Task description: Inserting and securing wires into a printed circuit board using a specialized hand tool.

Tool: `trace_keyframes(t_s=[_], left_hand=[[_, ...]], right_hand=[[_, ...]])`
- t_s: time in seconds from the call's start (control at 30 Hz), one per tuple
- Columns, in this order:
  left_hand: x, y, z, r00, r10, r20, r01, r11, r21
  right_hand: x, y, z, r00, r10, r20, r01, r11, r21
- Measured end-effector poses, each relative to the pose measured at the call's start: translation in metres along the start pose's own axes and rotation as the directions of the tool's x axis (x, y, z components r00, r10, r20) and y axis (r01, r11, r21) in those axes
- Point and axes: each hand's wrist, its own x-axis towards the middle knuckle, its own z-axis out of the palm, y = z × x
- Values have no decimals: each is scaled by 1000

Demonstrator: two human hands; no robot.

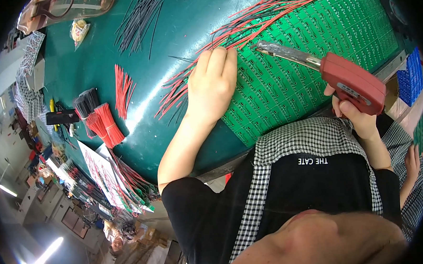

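Note:
A sheet of green circuit boards (276,88) covers the right part of the bench in front of me. Red and black wires (282,14) lie along its far edge. My left hand (211,86) rests at the sheet's left side, fingers together and bent down onto the wires; its fingertips are partly hidden. My right hand (359,117) grips the handle of a red soldering gun (352,82). The gun's metal tip (263,45) points left over the boards, a short way right of my left fingers.
Loose black wires (141,18) and red wires (123,91) lie on the green bench top (156,87). Bundled wires (105,123) stand at the left, near wired boards (138,202). A bag (66,8) is at the far left. Another person's hand (411,164) shows at right.

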Motion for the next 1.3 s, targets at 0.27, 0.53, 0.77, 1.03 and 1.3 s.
trace_keyframes(t_s=[0.27,0.53,0.77,1.03,1.3], left_hand=[[-5,10,-4,999,19,-37,-21,998,-60],[-8,7,-2,998,55,-3,-55,998,41],[-6,6,0,993,118,-17,-117,992,53],[-3,6,-5,994,113,9,-113,991,68],[-3,13,-8,996,20,91,-19,1000,-7]], right_hand=[[-1,-3,7,995,91,34,-88,992,-95],[2,0,15,995,97,9,-93,971,-220],[-2,-4,13,985,166,-52,-170,980,-102],[-1,-4,13,974,213,-71,-220,968,-121],[3,-2,12,996,92,-20,-94,965,-244]])
